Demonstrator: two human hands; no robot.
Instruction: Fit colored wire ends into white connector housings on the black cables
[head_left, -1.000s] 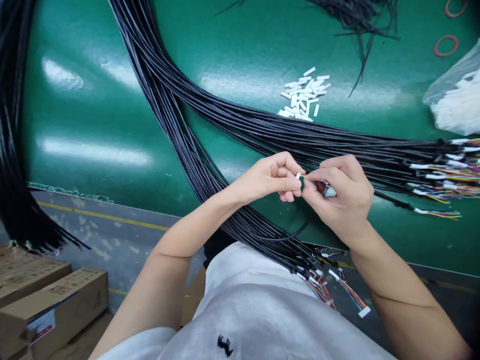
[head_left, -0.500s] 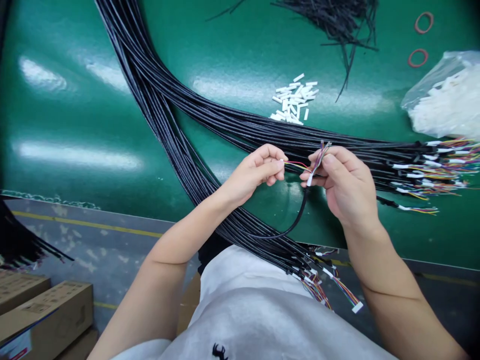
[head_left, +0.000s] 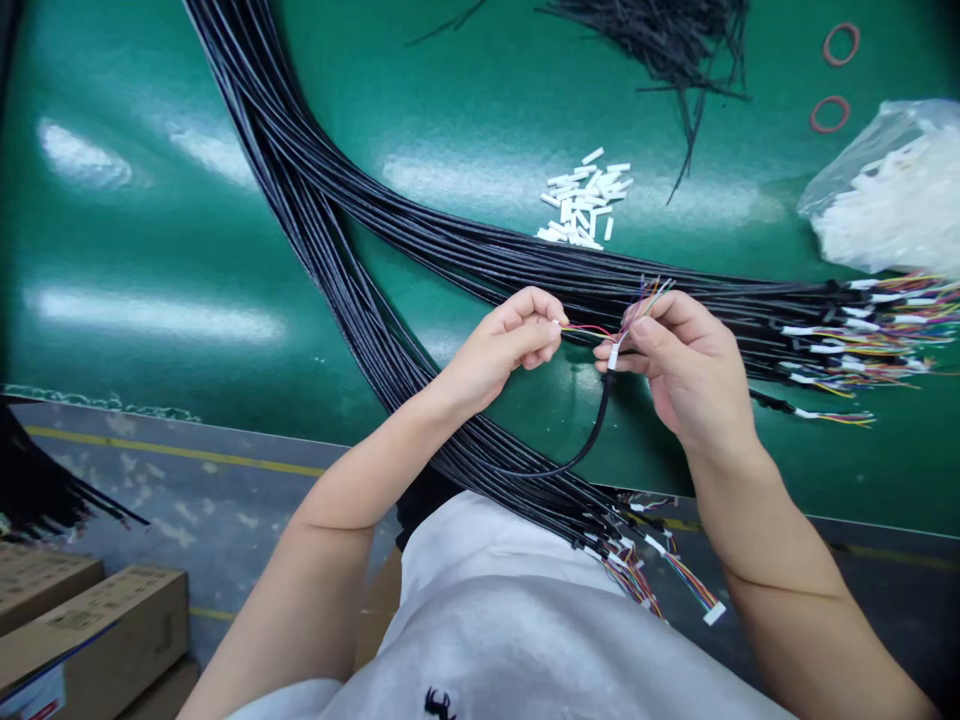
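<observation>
My right hand (head_left: pixel 686 365) is closed on the end of a black cable (head_left: pixel 589 440), just where its thin coloured wires (head_left: pixel 643 298) fan out above my thumb. My left hand (head_left: pixel 506 345) is pinched shut on a red and yellow wire (head_left: pixel 589 329) drawn sideways from that fan; a small white piece shows at my fingertips. The cable curves down from my right hand into a large bundle of black cables (head_left: pixel 360 270) that sweeps across the green table (head_left: pixel 150 220).
A pile of small white connectors (head_left: pixel 585 200) lies beyond my hands. A clear bag of white parts (head_left: pixel 885 200) sits at right, with two red rubber rings (head_left: pixel 829 112) and loose black strands (head_left: pixel 675 40) behind. Cardboard boxes (head_left: pixel 82 620) stand on the floor lower left.
My hands were pressed together around a white connector a second ago. They have since parted, and the cable end is now upright with its wires fanned and one wire pulled left.
</observation>
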